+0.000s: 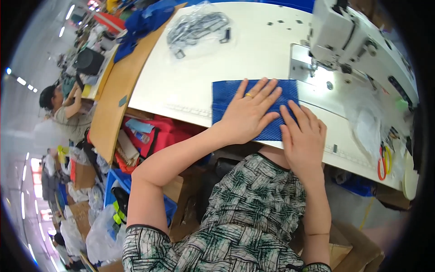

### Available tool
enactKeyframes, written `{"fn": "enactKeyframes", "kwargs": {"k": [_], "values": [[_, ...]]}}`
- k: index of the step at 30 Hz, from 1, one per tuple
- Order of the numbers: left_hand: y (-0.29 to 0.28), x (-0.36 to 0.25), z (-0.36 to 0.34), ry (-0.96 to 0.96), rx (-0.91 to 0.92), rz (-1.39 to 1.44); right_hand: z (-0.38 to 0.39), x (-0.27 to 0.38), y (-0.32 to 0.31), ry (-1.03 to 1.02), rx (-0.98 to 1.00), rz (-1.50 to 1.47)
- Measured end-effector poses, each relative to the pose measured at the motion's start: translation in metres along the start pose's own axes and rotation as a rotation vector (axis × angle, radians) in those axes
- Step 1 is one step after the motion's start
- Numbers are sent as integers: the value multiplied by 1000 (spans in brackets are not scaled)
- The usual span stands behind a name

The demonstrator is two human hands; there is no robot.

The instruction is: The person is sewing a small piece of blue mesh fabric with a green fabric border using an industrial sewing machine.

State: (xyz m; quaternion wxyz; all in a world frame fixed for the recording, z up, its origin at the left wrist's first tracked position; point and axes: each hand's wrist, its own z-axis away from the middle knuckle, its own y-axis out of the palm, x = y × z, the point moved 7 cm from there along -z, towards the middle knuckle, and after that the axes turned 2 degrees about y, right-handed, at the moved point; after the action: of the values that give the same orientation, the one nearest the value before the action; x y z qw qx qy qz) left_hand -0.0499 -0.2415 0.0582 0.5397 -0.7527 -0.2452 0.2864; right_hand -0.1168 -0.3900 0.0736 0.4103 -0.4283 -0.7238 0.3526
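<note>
A blue piece of mesh-textured fabric (222,97) lies flat at the front edge of the white sewing table (181,86). My left hand (249,111) rests on the middle of it, palm down with the fingers spread; a ring shows on one finger. On the fabric's right side lies my right hand (302,133), also flat, its fingers stretched out and slightly apart. Neither hand grips anything. To the right and beyond the fabric stands a white sewing machine (349,41), its lamp lighting the metal plate (301,68) under the needle area.
A clear plastic bag of dark straps (199,31) lies at the back left. Red- and yellow-handled scissors (384,162) and a crumpled clear bag (364,120) are at the right. Small dark scraps (281,21) dot the far tabletop. A person (68,106) works at the far left.
</note>
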Motion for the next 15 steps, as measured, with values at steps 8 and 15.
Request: {"fn": "enactKeyframes", "kwargs": {"k": [8, 15], "values": [[-22, 69, 59, -224, 77, -106, 6, 19, 2, -22, 16, 46], [-65, 48, 7, -148, -172, 190, 8, 12, 7, -17, -24, 69]]}}
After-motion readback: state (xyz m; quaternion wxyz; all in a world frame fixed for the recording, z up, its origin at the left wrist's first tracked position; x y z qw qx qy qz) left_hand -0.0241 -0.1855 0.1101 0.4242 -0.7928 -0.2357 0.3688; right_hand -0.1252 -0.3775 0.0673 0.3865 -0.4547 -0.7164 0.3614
